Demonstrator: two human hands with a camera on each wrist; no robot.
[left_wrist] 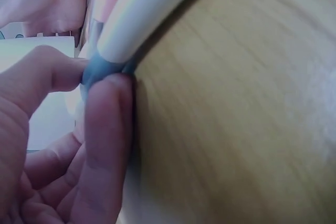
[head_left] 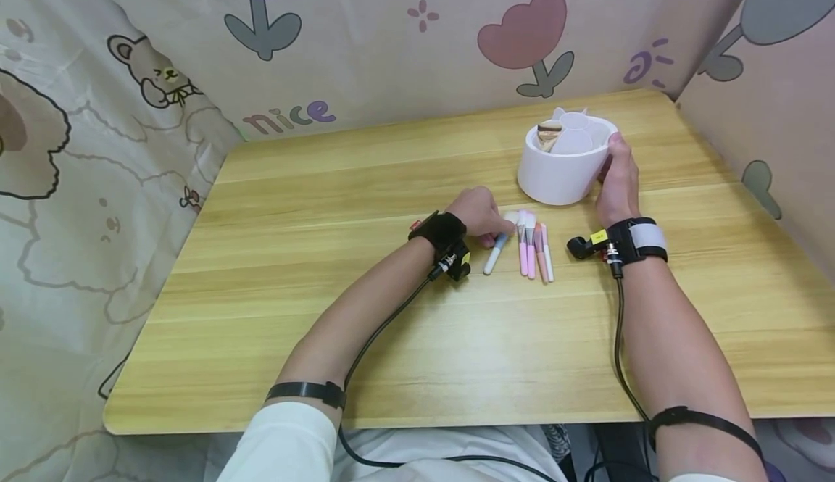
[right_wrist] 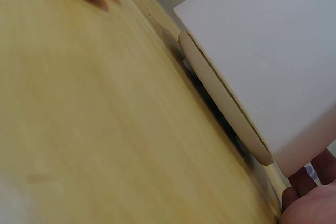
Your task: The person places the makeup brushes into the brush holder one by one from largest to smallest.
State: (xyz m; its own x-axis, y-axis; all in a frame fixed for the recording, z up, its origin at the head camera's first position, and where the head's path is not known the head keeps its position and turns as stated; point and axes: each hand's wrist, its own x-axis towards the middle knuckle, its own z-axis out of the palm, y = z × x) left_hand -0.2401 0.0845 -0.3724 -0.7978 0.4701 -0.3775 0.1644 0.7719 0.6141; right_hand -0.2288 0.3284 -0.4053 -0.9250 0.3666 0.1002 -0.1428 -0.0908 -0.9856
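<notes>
A makeup brush [head_left: 497, 254] with a white handle and a blue collar lies slanted on the wooden table. Thumb and index finger of my left hand [head_left: 478, 212] pinch it at the blue collar, as the left wrist view shows up close on the brush handle [left_wrist: 152, 14]. Just right of it lie several makeup brushes [head_left: 527, 254] with pink or white handles, side by side. My right hand [head_left: 620, 181] grips the right side of a round white organizer [head_left: 554, 177], thumb near the rim. The right fingers are mostly hidden behind its wall.
Inside the organizer are divided compartments, with a brown-and-cream item [head_left: 549, 134] in one at the left. The wooden table [head_left: 313, 250] reaches a patterned cloth [head_left: 391, 54] at the back and sides. Black cables [head_left: 375, 333] run from both wrist cameras.
</notes>
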